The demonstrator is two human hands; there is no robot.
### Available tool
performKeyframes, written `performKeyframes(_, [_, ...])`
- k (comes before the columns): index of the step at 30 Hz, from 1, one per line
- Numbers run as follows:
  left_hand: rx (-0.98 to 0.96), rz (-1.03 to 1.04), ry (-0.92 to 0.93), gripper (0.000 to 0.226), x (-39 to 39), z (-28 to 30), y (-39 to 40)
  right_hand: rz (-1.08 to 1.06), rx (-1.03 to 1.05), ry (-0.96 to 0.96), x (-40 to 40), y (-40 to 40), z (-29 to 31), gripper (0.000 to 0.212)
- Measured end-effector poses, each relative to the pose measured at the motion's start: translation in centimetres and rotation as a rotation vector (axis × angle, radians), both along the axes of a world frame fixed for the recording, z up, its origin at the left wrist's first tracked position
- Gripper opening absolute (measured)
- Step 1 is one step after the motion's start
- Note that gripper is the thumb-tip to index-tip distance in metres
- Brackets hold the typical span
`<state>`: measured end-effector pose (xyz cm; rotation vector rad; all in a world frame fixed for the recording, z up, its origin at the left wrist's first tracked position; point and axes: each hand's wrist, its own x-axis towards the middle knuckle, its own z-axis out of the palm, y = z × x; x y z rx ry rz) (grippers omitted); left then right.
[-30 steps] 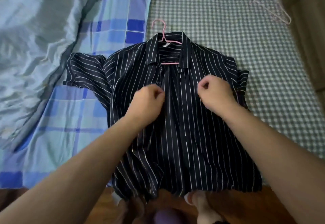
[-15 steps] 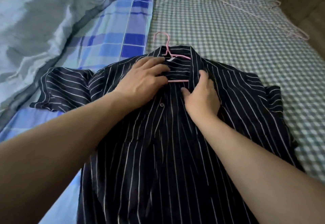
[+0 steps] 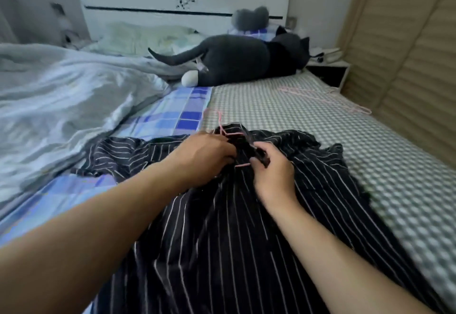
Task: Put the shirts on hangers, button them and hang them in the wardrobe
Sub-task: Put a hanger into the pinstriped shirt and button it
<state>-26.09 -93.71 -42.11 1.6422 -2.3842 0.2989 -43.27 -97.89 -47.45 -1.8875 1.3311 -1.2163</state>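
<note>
Lying spread on the bed (image 3: 283, 106), the black striped shirt (image 3: 222, 227) was fitted over a pink hanger (image 3: 225, 131) whose hook stuck out past the collar. The collar edge was pinched by the right hand (image 3: 272, 173), while the fabric at the neck was gripped by the curled fingers of the left hand (image 3: 202, 155). Further off, more pink hangers (image 3: 328, 99) were laid on the checked sheet, and a dark plush cat (image 3: 237, 59) was stretched near the headboard (image 3: 148, 0).

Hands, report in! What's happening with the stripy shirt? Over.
Left hand and right hand both gripping the collar. Striped shirt on pink hanger, flat on bed. Nothing blocking.
</note>
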Motion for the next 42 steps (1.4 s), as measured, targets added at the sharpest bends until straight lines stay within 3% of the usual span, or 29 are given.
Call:
performKeyframes(4, [-0.056, 0.047, -0.003, 0.021, -3.1, 0.8, 7.7, 0.085, -0.096, 0.11, -5.8, 7.1, 2.6, 0.053])
performKeyframes(10, [-0.011, 0.112, 0.355, 0.009, -7.3, 2.1, 13.1, 0.254, 0.013, 0.423, -10.3, 12.7, 4.0, 0.058])
performKeyframes(12, [-0.018, 0.165, 0.368, 0.01, -7.3, 1.2, 13.3, 0.332, 0.226, 0.38, -10.1, 12.4, 2.9, 0.067])
performKeyframes(14, [-0.082, 0.173, 0.432, 0.022, -7.2, 0.1, 13.1, 0.319, 0.398, 0.209, -9.5, 11.6, 1.9, 0.063])
performKeyframes(17, [-0.065, 0.18, 0.618, 0.045, -7.0, -1.6, 12.4, 0.077, 0.132, 0.109, -9.2, 11.2, 1.8, 0.05])
performKeyframes(20, [-0.094, 0.137, 0.703, 0.038, -6.8, -3.5, 12.1, 0.214, -0.15, 0.151, -8.4, 10.3, 3.8, 0.072])
performKeyframes(23, [-0.173, 0.141, 0.772, 0.022, -6.6, -4.4, 11.7, 0.495, -0.151, 0.347, -5.8, 7.3, 6.2, 0.05])
performKeyframes(26, [-0.334, 0.182, 0.663, 0.014, -5.8, -2.9, 11.0, 0.534, -0.128, 0.562, -3.7, 4.3, 9.0, 0.028])
performKeyframes(31, [-0.594, 0.091, 0.598, 0.015, -5.1, 1.1, 12.2, 0.303, -0.166, 0.306, 0.7, 0.0, 18.4, 0.023])
performKeyframes(32, [-0.596, 0.072, 0.6, 0.016, -5.3, 1.4, 12.3, 0.248, -0.18, 0.331, 2.2, -1.4, 19.5, 0.023])
performKeyframes(35, [-0.434, 0.129, 0.59, 0.021, -5.5, -0.2, 11.6, 0.136, -0.104, 0.715, 5.8, -5.3, 17.4, 0.022])
performKeyframes(38, [-0.086, 0.244, 0.509, 0.02, -5.1, -4.3, 10.1, 0.173, 0.102, 1.114, 5.9, -6.4, 10.3, 0.039])
performKeyframes(40, [0.087, 0.271, 0.486, 0.031, -5.1, -5.6, 9.4, 0.192, 0.125, 1.051, 4.7, -5.3, 7.9, 0.048])
performKeyframes(42, [0.136, 0.276, 0.661, 0.031, -5.2, -5.3, 9.0, 0.133, -0.017, 0.804, 2.7, -2.9, 7.7, 0.035])
